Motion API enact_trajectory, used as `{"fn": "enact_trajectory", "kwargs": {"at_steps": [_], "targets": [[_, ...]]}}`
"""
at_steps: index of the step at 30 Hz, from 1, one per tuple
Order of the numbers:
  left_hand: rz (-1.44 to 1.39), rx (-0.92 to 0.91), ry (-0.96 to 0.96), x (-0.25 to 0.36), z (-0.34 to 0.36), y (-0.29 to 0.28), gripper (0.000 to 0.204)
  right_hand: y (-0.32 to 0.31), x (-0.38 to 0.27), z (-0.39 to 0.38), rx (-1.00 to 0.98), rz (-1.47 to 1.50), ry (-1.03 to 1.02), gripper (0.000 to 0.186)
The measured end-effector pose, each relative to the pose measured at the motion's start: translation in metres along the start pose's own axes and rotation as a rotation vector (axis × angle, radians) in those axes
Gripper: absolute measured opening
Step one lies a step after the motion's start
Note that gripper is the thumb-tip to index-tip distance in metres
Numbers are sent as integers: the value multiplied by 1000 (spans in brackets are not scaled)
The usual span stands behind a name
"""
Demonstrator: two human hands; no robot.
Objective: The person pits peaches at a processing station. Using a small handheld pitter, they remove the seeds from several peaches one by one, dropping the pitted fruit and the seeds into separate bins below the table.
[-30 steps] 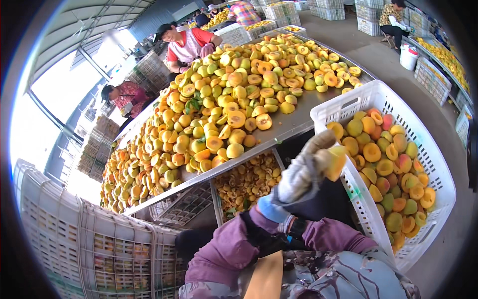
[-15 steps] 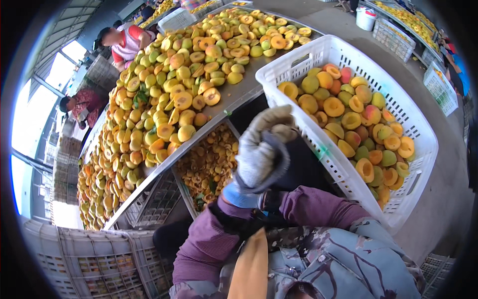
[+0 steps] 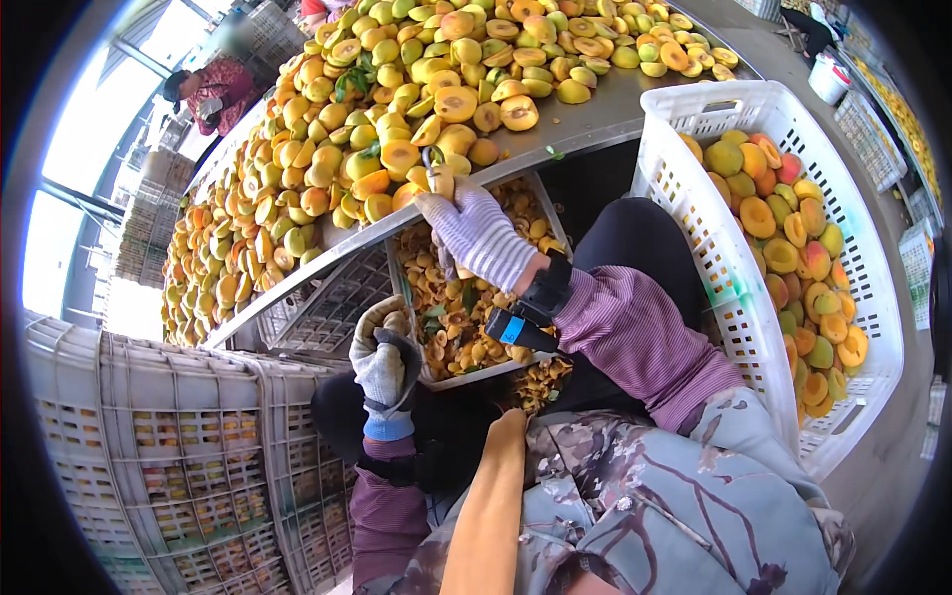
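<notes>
My right hand (image 3: 476,233), in a striped light glove, reaches to the table's front edge. It is closed on a small tool (image 3: 434,171) with a dark looped end and a tan part; the fingers hide the rest. The loop sits against the near edge of a big heap of halved peaches (image 3: 327,159). Nearer to me and to the left, my left hand (image 3: 385,362) is curled closed in a stained white glove, palm side hidden. I cannot make out what it holds, if anything. It hovers beside a crate of peach scraps (image 3: 466,317) under the table edge.
A white plastic crate (image 3: 729,297) of peach halves stands at my right. Stacked grey crates (image 3: 188,436) fill the near left. The metal table edge (image 3: 327,256) runs diagonally in front. A person in a dark red patterned top (image 3: 226,89) is at the far left.
My hands were together beside the white crate; now they are apart. The right has gone left and forward to the heap, the left has dropped back leftward. The whole view has also shifted.
</notes>
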State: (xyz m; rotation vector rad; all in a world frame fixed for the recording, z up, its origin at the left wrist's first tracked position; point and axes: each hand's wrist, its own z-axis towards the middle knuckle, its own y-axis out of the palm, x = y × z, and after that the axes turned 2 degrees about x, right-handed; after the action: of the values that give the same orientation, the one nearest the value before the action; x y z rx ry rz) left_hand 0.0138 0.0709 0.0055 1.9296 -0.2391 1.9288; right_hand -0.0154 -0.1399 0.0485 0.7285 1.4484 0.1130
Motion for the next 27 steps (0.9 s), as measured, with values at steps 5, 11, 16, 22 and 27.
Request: {"fn": "enact_trajectory", "kwargs": {"at_steps": [5,11,16,22,27], "targets": [[327,-30,406,34,-17,49,15,4,6,20,92,-1545,-651,26],[694,-169,743,63,-27,75,24,12,20,33,35,-1790,-655,29],[882,-214,874,78,-21,82,34,22,19,25,-236,-1865,-404,21],[1037,-351,996,81,-16,86,44,30,18,21,-625,-1788,0,23],[1085,-437,937,84,-16,87,42,22,26,15,-765,-1797,-43,21]]}}
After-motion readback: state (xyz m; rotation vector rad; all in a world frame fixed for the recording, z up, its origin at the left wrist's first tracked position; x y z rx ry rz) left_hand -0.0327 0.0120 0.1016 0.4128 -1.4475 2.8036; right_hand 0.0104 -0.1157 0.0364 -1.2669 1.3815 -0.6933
